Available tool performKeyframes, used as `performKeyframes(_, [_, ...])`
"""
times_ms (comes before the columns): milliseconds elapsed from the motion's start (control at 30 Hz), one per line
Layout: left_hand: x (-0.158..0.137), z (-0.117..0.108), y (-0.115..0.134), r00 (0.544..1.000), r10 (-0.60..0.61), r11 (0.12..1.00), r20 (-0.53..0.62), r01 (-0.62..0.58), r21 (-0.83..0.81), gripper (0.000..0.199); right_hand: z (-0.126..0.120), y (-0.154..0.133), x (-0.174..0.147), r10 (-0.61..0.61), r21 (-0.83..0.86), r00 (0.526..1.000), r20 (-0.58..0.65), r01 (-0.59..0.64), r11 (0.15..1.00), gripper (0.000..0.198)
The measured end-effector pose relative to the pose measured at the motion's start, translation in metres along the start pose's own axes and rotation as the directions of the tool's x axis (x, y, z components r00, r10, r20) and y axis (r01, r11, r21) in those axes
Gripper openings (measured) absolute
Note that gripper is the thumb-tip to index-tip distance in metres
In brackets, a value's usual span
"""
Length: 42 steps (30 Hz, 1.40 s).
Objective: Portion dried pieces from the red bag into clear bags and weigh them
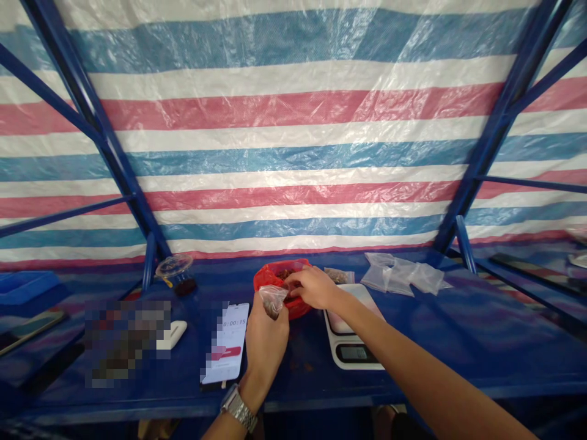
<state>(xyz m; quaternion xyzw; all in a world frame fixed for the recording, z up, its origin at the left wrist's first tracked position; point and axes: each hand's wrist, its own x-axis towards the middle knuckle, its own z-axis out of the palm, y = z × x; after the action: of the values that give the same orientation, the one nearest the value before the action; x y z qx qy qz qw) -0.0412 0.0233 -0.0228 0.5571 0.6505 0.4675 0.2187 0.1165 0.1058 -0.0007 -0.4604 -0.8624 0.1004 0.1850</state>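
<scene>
My left hand is closed around a small clear plastic bag, held upright with some dark brown bits at its bottom. Just behind it a red plastic bag lies open, with loose dried brown pieces inside. My right hand reaches over the red bag's right side, its fingers bent together at the contents; whatever they pinch is too small to make out. Right of the red bag stands a white kitchen scale with a dark display, partly under my right forearm. A filled clear bag lies behind the scale.
Several flat clear bags lie at the back right. A phone running a timer is left of my left hand. Farther left are a white oval object and a clear plastic cup with dark contents. Blue metal posts flank the blue table.
</scene>
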Motion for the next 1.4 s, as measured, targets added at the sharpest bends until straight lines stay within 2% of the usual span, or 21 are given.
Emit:
performKeyframes(100, [-0.004, -0.005, 0.004, 1.0, -0.026, 0.99, -0.014, 0.028, 0.142, 0.03, 0.0, 0.003, -0.012, 0.089, 0.185, 0.986, -0.144, -0.061, 0.981, 0.024])
performKeyframes(233, [-0.009, -0.006, 0.004, 0.992, 0.12, 0.955, -0.031, -0.107, 0.275, 0.023, 0.004, 0.003, -0.028, 0.117, 0.307, 0.96, -0.253, -0.035, 0.951, 0.026])
performKeyframes(367, [-0.014, -0.002, 0.0, 0.955, 0.289, 0.885, -0.059, -0.243, 0.397, 0.014, 0.01, -0.002, -0.045, 0.14, 0.329, 0.922, -0.361, -0.014, 0.944, 0.03])
performKeyframes(467, [-0.017, -0.001, 0.001, 0.944, 0.325, 0.855, -0.056, -0.268, 0.444, 0.013, 0.01, -0.011, -0.055, 0.117, 0.28, 0.905, -0.408, 0.002, 0.96, 0.031])
performKeyframes(600, [-0.021, 0.0, 0.005, 0.945, 0.327, 0.857, -0.03, -0.282, 0.431, 0.012, 0.003, -0.026, -0.064, -0.001, 0.205, 0.905, -0.426, 0.098, 0.974, 0.031])
performKeyframes(733, [-0.022, -0.001, 0.006, 0.949, 0.31, 0.854, 0.052, -0.302, 0.423, 0.005, -0.003, -0.032, -0.069, -0.091, 0.116, 0.899, -0.428, 0.155, 0.981, 0.033])
performKeyframes(800, [-0.023, -0.003, 0.007, 0.955, 0.279, 0.869, 0.104, -0.297, 0.395, 0.004, -0.005, -0.033, -0.07, -0.098, 0.104, 0.898, -0.429, 0.157, 0.982, 0.034])
performKeyframes(933, [-0.026, -0.007, 0.006, 0.969, 0.197, 0.933, 0.149, -0.232, 0.275, 0.022, -0.007, -0.033, -0.071, -0.056, 0.165, 0.906, -0.42, 0.137, 0.977, 0.032])
performKeyframes(1000, [-0.026, -0.008, 0.005, 0.971, 0.177, 0.949, 0.162, -0.211, 0.232, 0.022, -0.007, -0.032, -0.072, -0.066, 0.166, 0.91, -0.409, 0.146, 0.975, 0.032])
performKeyframes(1100, [-0.024, -0.008, 0.001, 0.954, 0.251, 0.929, 0.166, -0.286, 0.235, 0.014, -0.007, -0.03, -0.074, -0.139, 0.098, 0.912, -0.386, 0.191, 0.977, 0.034])
performKeyframes(1200, [-0.022, -0.007, -0.001, 0.928, 0.343, 0.891, 0.146, -0.371, 0.261, 0.015, -0.006, -0.03, -0.075, -0.174, 0.048, 0.908, -0.381, 0.207, 0.977, 0.035])
performKeyframes(1400, [-0.021, -0.008, 0.0, 0.931, 0.328, 0.913, 0.159, -0.356, 0.199, 0.022, -0.014, -0.041, -0.079, -0.208, -0.063, 0.916, -0.344, 0.198, 0.978, 0.041])
